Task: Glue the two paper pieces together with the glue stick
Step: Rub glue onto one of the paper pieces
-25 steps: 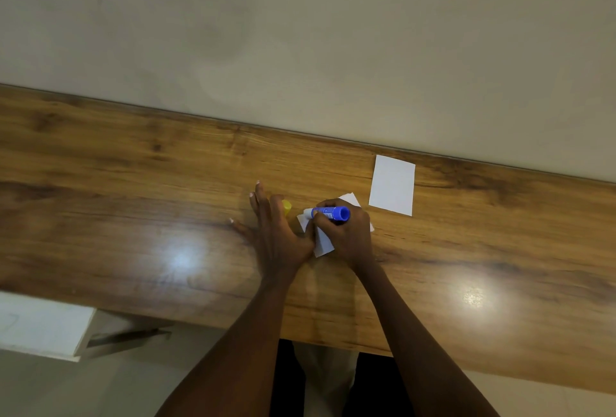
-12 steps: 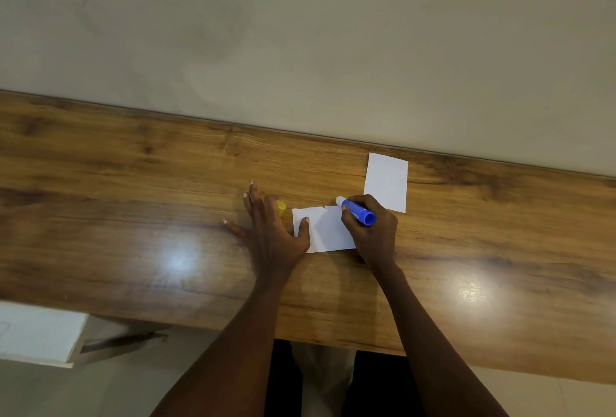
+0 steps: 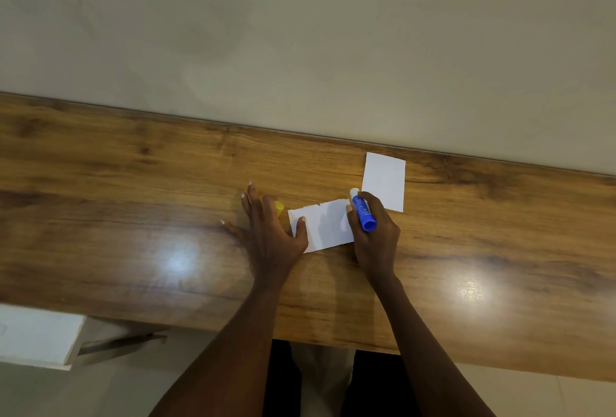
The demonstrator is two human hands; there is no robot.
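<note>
The torn paper was pinned flat by the open left hand; the glue stick was gripped by the right hand at that paper's right edge.

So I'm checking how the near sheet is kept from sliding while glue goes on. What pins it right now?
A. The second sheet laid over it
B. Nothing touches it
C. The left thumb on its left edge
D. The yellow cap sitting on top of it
C: the left hand lies flat on the table with its thumb on the near paper piece, while the right hand holds the glue stick at its right edge.
</note>
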